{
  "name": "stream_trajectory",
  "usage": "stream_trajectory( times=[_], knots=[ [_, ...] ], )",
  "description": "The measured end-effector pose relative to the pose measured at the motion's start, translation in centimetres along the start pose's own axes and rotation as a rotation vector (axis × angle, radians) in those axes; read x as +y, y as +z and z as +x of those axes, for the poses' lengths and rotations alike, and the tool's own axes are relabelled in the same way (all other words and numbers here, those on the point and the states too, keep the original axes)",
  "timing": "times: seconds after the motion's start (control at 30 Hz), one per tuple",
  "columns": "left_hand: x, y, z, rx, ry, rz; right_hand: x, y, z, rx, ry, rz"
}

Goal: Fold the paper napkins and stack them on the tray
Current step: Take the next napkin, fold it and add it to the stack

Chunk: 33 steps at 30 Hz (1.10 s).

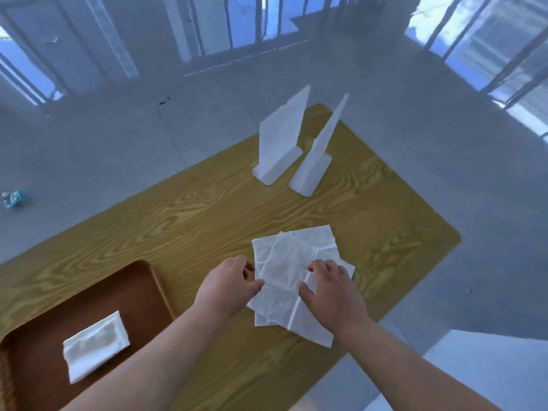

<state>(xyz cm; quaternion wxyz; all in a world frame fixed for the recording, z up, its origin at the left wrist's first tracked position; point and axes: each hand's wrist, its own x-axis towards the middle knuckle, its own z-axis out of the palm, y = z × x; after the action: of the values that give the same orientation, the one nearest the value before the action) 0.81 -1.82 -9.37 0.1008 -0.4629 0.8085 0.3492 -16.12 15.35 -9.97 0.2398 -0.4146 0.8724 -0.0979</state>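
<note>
While napkins lie under it, right hand pressing open-fingered, left hand touching their edge, grip unclear.

1. One table is counted.
2. One tray is counted.
3. One folded napkin is counted in the tray.
4. At least two loose napkins are counted, overlapping; the exact number cannot be told.
5. Two white stands are counted.
6. Two hands are counted: the left hand and the right hand.
7. One small teal object is counted on the floor.
</note>
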Motion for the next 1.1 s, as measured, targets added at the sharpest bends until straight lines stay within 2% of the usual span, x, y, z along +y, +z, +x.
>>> stream_trajectory(
  times=[0.13,0.4,0.57,0.7,0.8,0.97,1.1],
  knots=[
    [4.3,2.2,1.7,-0.052,0.1,0.079,4.5,-0.6,-0.2,-0.036,0.04,0.031],
    [12.0,4.2,5.9,-0.123,0.432,0.357,7.8,-0.7,-0.1,-0.117,-0.089,0.007],
    [14.3,4.9,8.3,-0.189,0.429,0.622,8.4,-0.9,-0.3,-0.096,-0.113,0.043],
    [14.8,5.4,9.4,-0.222,0.422,0.7,8.5,-1.0,-0.2,-0.1,-0.121,0.06],
    [14.9,5.5,9.9,-0.211,0.438,0.738,8.5,-1.1,-0.2,-0.107,-0.12,0.064],
    [15.0,5.3,9.5,-0.141,0.53,0.942,8.4,-1.1,-0.1,-0.128,-0.116,0.051],
    [15.0,4.1,8.2,-0.17,0.616,0.839,8.8,-1.7,-0.1,-0.077,-0.046,0.159]
  ],
)
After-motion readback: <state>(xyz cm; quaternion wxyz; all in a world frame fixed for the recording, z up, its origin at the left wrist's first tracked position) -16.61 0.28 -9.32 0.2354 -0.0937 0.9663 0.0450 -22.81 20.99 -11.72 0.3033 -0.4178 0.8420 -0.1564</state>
